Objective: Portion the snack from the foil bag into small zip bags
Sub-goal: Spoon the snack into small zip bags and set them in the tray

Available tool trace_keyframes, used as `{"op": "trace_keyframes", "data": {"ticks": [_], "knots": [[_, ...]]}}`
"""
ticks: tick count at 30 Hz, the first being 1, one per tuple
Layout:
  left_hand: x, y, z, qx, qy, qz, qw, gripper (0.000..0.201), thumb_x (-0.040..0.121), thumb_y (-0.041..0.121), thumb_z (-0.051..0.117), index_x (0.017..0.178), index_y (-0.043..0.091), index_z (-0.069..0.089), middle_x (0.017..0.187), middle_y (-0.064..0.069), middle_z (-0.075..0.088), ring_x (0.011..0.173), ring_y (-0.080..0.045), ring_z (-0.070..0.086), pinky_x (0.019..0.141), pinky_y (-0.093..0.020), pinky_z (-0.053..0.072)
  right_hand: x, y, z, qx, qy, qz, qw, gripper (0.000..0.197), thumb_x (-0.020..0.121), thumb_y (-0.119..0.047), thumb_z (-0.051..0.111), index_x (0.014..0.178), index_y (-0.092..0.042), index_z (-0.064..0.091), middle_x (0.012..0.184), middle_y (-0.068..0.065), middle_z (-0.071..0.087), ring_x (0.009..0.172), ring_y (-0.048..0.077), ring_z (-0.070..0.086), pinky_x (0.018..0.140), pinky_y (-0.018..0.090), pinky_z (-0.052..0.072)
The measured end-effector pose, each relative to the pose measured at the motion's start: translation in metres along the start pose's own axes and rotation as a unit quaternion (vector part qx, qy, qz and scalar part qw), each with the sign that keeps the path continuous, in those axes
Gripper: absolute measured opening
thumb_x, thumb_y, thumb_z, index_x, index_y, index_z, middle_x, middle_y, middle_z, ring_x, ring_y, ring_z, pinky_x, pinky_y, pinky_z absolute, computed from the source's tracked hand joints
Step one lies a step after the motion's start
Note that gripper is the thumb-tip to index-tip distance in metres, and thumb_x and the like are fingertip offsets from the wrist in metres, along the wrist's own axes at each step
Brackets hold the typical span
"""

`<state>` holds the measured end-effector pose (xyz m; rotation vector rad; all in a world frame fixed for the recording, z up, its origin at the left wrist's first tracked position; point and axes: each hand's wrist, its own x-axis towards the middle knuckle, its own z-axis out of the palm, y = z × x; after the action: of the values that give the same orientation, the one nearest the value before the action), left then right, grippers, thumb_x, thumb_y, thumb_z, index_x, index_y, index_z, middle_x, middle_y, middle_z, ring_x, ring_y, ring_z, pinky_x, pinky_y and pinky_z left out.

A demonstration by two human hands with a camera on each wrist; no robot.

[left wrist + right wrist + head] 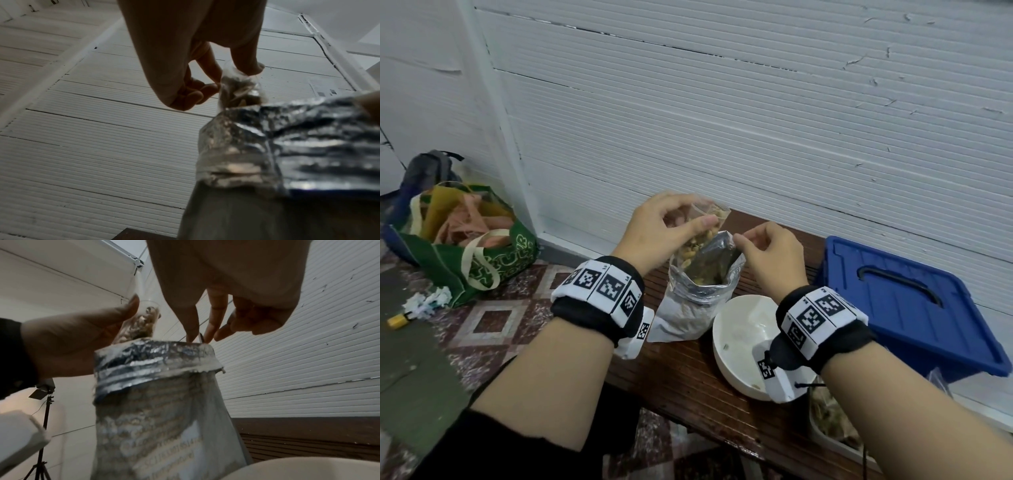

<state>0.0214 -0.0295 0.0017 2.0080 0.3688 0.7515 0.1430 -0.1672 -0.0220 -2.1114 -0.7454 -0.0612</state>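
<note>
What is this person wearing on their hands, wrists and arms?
Both hands are bare. Each wrist carries a black band faced with white tiles printed with black square markers, plus a white marker-tagged camera block beneath. A black sleeve is pushed up the left forearm.

A white bowl [736, 329] stood on the dark wooden bench [688, 383], just beside a blue plastic lid [900, 301]. On the patterned floor [493, 318] to the left sat a green tote bag [482, 263], crumpled paper [428, 301] near it. A light stand [41, 426] stood by the white ribbed wall [722, 102].
</note>
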Motion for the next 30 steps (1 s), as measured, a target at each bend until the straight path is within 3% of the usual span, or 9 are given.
{"op": "trace_keyframes", "data": {"ticks": [2,6,11,13,17,20,23,26,30], "knots": [[0.000,0.000,0.003,-0.009,-0.001,0.002,1.000,0.041,0.068,0.054,0.067,0.102,0.033,0.072,0.101,-0.005,0.066,0.089,-0.023,0.059,0.084,-0.038,0.052,0.000,-0.005,-0.008,0.039,0.014,0.003,0.999,0.019,0.087,-0.039,0.062,0.072,-0.029,0.057,0.079,-0.006,0.062,0.082,0.014,0.057,0.080,0.037,0.047],[0.001,0.000,0.008,-0.001,-0.002,0.011,1.000,0.043,0.072,0.048,0.069,0.107,0.023,0.073,0.103,0.002,0.067,0.091,-0.010,0.059,0.080,-0.020,0.049,-0.001,-0.020,-0.028,0.136,-0.001,0.031,0.990,0.031,0.091,-0.044,0.057,0.075,-0.021,0.071,0.079,-0.005,0.070,0.082,0.007,0.062,0.076,0.025,0.045],[-0.001,0.012,0.019,-0.007,-0.018,0.021,1.000,0.023,0.079,0.033,0.073,0.102,0.035,0.068,0.099,0.009,0.063,0.089,-0.001,0.058,0.074,-0.005,0.043,-0.002,-0.028,-0.047,0.174,-0.059,0.054,0.982,0.036,0.084,-0.044,0.065,0.066,-0.015,0.075,0.071,-0.002,0.074,0.087,0.013,0.069,0.095,0.041,0.049],[-0.003,0.017,0.026,0.002,-0.033,0.035,0.999,0.027,0.079,0.033,0.073,0.106,0.032,0.069,0.100,0.007,0.064,0.090,-0.002,0.058,0.075,-0.005,0.043,-0.004,-0.028,-0.055,0.170,-0.054,0.056,0.982,0.032,0.082,-0.037,0.068,0.058,-0.018,0.074,0.065,-0.005,0.072,0.083,0.014,0.069,0.093,0.040,0.050],[-0.009,0.029,0.046,-0.004,-0.049,0.063,0.997,0.029,0.074,0.040,0.074,0.102,0.034,0.070,0.098,0.005,0.065,0.088,-0.004,0.059,0.077,-0.014,0.047,-0.011,-0.021,-0.076,0.146,-0.025,0.052,0.988,0.035,0.080,-0.025,0.072,0.046,-0.020,0.067,0.053,-0.007,0.065,0.066,0.014,0.062,0.070,0.031,0.050],[-0.017,0.039,0.065,-0.008,-0.051,0.075,0.996,0.031,0.075,0.038,0.078,0.104,0.029,0.072,0.096,0.002,0.066,0.086,-0.009,0.061,0.075,-0.020,0.050,-0.015,-0.014,-0.094,0.126,-0.017,0.051,0.991,0.026,0.081,-0.022,0.070,0.056,-0.013,0.069,0.062,0.000,0.066,0.061,0.011,0.059,0.063,0.029,0.049],[-0.027,0.049,0.085,-0.015,-0.042,0.089,0.995,0.033,0.076,0.028,0.080,0.108,0.023,0.071,0.094,0.006,0.066,0.079,-0.004,0.063,0.070,-0.015,0.050,-0.022,-0.004,-0.112,0.104,-0.019,0.053,0.993,0.028,0.084,-0.023,0.069,0.063,-0.005,0.070,0.056,-0.001,0.059,0.041,-0.001,0.044,0.042,0.012,0.033],[-0.037,0.056,0.108,-0.029,-0.046,0.061,0.997,0.030,0.077,0.024,0.080,0.105,0.021,0.072,0.094,0.008,0.067,0.080,-0.003,0.064,0.072,-0.014,0.051,-0.033,0.011,-0.131,0.112,-0.021,0.082,0.990,0.032,0.087,-0.028,0.065,0.061,-0.010,0.069,0.057,-0.004,0.062,0.043,-0.004,0.046,0.046,0.010,0.034],[-0.053,0.059,0.132,-0.037,-0.066,0.037,0.996,0.022,0.079,0.025,0.078,0.099,0.025,0.071,0.089,0.011,0.069,0.073,-0.002,0.061,0.068,-0.012,0.050,-0.049,0.036,-0.153,0.126,-0.004,0.117,0.985,0.031,0.093,-0.032,0.058,0.076,-0.011,0.074,0.066,-0.002,0.068,0.049,-0.007,0.051,0.056,0.016,0.038]]}}
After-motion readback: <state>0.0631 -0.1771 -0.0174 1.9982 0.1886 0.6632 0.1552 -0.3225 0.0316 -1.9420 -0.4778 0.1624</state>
